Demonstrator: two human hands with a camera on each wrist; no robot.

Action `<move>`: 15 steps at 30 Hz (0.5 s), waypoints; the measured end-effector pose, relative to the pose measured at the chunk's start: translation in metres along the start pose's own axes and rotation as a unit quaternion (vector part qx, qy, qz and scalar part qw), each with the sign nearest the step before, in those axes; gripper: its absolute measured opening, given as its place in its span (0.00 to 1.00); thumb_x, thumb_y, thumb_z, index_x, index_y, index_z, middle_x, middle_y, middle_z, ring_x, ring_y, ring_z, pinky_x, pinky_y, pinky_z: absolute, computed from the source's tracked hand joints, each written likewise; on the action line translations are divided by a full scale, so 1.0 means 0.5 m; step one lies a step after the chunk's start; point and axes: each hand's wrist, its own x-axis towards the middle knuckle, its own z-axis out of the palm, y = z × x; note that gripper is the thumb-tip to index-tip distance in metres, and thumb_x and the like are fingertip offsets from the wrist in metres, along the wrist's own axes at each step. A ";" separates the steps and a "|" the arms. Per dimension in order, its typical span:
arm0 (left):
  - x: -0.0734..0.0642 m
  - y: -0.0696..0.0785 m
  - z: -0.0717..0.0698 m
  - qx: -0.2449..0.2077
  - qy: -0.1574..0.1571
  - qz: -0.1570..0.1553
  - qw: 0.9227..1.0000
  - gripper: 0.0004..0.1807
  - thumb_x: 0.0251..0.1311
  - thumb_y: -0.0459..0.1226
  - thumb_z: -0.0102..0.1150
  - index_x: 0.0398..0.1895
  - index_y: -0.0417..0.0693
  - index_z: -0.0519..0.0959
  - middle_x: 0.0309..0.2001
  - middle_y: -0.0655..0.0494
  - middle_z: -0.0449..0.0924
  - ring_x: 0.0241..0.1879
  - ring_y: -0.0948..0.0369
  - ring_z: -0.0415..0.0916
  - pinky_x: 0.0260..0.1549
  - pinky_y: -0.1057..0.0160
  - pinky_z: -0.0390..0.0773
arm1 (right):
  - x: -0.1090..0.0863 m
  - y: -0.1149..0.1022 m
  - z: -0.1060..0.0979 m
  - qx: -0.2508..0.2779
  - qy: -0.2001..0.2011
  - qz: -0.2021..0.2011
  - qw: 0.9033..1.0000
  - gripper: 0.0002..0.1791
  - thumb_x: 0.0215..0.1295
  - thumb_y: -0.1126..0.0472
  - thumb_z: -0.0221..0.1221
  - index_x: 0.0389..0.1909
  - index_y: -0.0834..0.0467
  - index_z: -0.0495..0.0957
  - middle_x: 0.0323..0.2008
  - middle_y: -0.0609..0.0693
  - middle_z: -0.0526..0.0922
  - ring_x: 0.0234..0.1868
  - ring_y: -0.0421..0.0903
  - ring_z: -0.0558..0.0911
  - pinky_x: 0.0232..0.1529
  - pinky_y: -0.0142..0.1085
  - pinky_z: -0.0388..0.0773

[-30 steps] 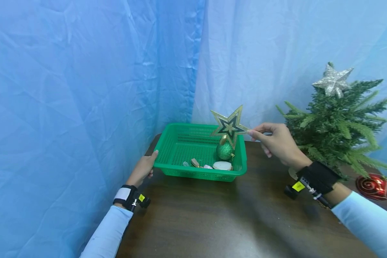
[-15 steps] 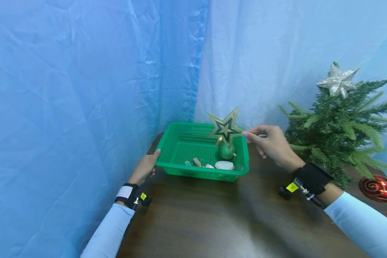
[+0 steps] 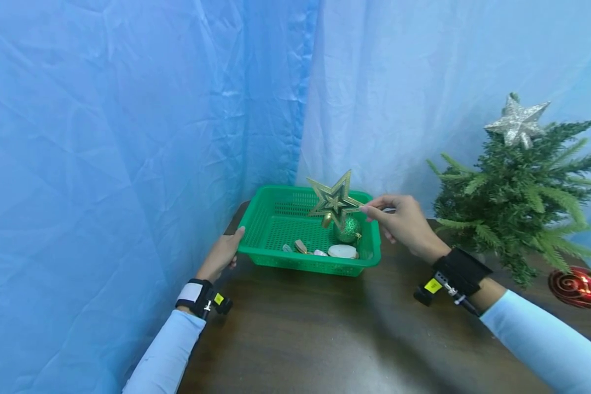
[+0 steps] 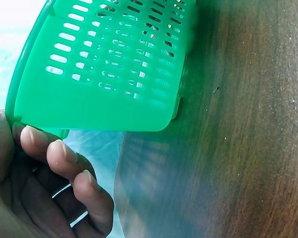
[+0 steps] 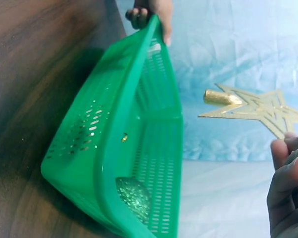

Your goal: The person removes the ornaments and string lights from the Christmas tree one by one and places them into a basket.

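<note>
A gold star tree topper (image 3: 334, 201) with a short gold tube at its base is pinched at one point by my right hand (image 3: 405, 223). In the head view it overlaps the right part of a green plastic basket (image 3: 295, 262). My left hand (image 3: 221, 255) grips the basket's left rim, thumb on top and fingers (image 4: 64, 158) curled beneath, as the left wrist view shows. Inside the basket lie a glittery green ball ornament (image 3: 347, 230), a white oval piece (image 3: 342, 251) and several small pieces along the near side.
A small artificial Christmas tree (image 3: 512, 186) with a silver star (image 3: 517, 121) stands at the right. A red bauble (image 3: 577, 287) with swirls is near its lower right. The dark wooden table (image 3: 325, 328) carries the basket; blue cloth (image 3: 128, 137) hangs behind and to the left.
My right hand has moved left and slightly down with the gold star, farther over the basket. The left hand keeps its grip on the rim.
</note>
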 end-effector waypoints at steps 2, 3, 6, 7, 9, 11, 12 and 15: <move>0.000 0.000 -0.001 0.000 0.000 0.001 1.000 0.34 0.75 0.65 0.41 0.20 0.51 0.62 0.15 0.57 0.65 0.15 0.60 0.68 0.19 0.62 0.73 | 0.004 0.003 0.007 0.003 -0.004 0.002 1.000 0.15 0.75 0.48 0.61 0.50 0.54 0.83 0.40 0.55 0.84 0.16 0.52 0.67 0.20 0.45 0.71; 0.000 0.000 -0.001 0.000 0.000 0.001 1.000 0.34 0.75 0.65 0.42 0.19 0.51 0.62 0.15 0.57 0.65 0.15 0.60 0.68 0.19 0.62 0.74 | 0.006 0.005 0.011 0.005 -0.006 0.002 1.000 0.14 0.75 0.48 0.61 0.50 0.54 0.83 0.40 0.55 0.85 0.16 0.52 0.67 0.20 0.45 0.71; -0.001 -0.002 -0.002 0.004 -0.004 -0.001 1.000 0.34 0.75 0.66 0.41 0.19 0.51 0.62 0.14 0.57 0.65 0.15 0.60 0.68 0.20 0.61 0.74 | 0.009 0.009 0.024 0.010 -0.011 0.000 1.000 0.14 0.75 0.48 0.60 0.50 0.52 0.83 0.40 0.54 0.84 0.16 0.53 0.66 0.20 0.45 0.70; -0.001 -0.002 -0.003 0.004 -0.005 -0.002 1.000 0.34 0.75 0.66 0.41 0.19 0.51 0.62 0.14 0.57 0.65 0.15 0.60 0.68 0.20 0.61 0.74 | 0.011 0.011 0.030 0.010 -0.012 -0.001 1.000 0.14 0.76 0.48 0.60 0.50 0.52 0.83 0.40 0.54 0.84 0.17 0.53 0.65 0.20 0.45 0.70; -0.002 -0.002 -0.003 0.002 -0.006 -0.003 1.000 0.34 0.75 0.65 0.41 0.19 0.51 0.63 0.14 0.57 0.65 0.15 0.60 0.68 0.20 0.61 0.74 | 0.014 0.014 0.040 0.005 -0.014 -0.004 1.000 0.15 0.76 0.48 0.60 0.51 0.53 0.83 0.39 0.54 0.84 0.17 0.52 0.65 0.20 0.44 0.69; -0.003 -0.001 -0.004 -0.001 -0.007 -0.002 1.000 0.33 0.76 0.65 0.41 0.20 0.51 0.63 0.14 0.57 0.65 0.15 0.60 0.68 0.20 0.62 0.73 | 0.018 0.017 0.050 0.001 -0.017 -0.004 1.000 0.15 0.76 0.48 0.59 0.52 0.54 0.83 0.40 0.53 0.83 0.17 0.52 0.65 0.20 0.44 0.68; -0.003 0.000 -0.004 -0.001 -0.008 -0.002 1.000 0.33 0.76 0.65 0.41 0.20 0.51 0.63 0.14 0.57 0.65 0.15 0.61 0.68 0.19 0.62 0.73 | 0.020 0.018 0.055 0.001 -0.018 -0.004 1.000 0.16 0.76 0.48 0.59 0.53 0.54 0.83 0.40 0.53 0.83 0.17 0.52 0.64 0.20 0.44 0.68; -0.003 0.004 -0.005 -0.003 -0.008 0.002 1.000 0.34 0.76 0.65 0.41 0.20 0.50 0.63 0.14 0.57 0.65 0.14 0.60 0.67 0.19 0.62 0.73 | 0.025 0.020 0.067 0.001 -0.023 -0.005 1.000 0.15 0.76 0.49 0.59 0.52 0.54 0.83 0.41 0.54 0.83 0.17 0.52 0.63 0.20 0.44 0.67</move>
